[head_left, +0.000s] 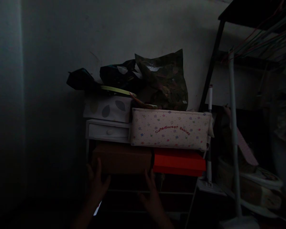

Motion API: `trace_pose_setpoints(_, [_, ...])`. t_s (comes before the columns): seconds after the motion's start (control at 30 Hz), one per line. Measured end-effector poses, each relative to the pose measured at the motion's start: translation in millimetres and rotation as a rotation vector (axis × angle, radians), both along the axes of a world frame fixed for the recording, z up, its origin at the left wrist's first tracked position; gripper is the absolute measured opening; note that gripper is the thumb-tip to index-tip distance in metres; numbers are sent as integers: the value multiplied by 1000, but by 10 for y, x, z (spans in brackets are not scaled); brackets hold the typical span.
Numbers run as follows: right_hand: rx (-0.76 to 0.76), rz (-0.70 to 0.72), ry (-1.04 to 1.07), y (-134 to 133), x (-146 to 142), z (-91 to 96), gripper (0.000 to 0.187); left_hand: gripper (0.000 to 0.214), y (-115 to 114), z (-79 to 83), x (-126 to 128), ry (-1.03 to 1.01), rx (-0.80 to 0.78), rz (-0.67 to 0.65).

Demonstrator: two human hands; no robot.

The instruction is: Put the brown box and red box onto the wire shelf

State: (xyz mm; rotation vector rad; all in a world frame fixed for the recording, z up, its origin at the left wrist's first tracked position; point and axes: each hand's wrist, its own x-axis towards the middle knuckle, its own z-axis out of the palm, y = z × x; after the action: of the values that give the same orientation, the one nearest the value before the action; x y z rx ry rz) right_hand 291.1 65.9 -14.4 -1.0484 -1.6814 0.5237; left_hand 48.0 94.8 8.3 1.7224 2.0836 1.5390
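A brown box [124, 159] sits on the upper level of a rack, below a small white drawer unit [108, 131]. My left hand [96, 179] is at the box's left front end, fingers spread and pointing up. Near the lower right corner of the box, my right hand [152, 190] is also open, with thumb and fingers apart. The dim light does not show whether either hand touches the box. Beside the brown box lies an orange-red box [180, 163]. Above that rests a pale flowered storage bin [171, 129] with "Cute Sweet Babies" on its front.
A leaf-patterned box [107, 108], dark plastic bags [119, 76] and a dark patterned bag [167, 79] are piled on top. Lower rack shelves [174, 193] are mostly in shadow. A pale pole [233, 133] and a black metal frame [212, 63] stand at right.
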Motion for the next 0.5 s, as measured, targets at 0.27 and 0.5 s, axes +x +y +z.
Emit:
trace_pose_setpoints(0.27, [52,-262,-2,62,424,-531,30,50,-252,-235,172,83,314,115])
trace_pose_setpoints(0.5, [76,-411,-51,536,758,-655,59,42,-31,-909,810,247,2,-324])
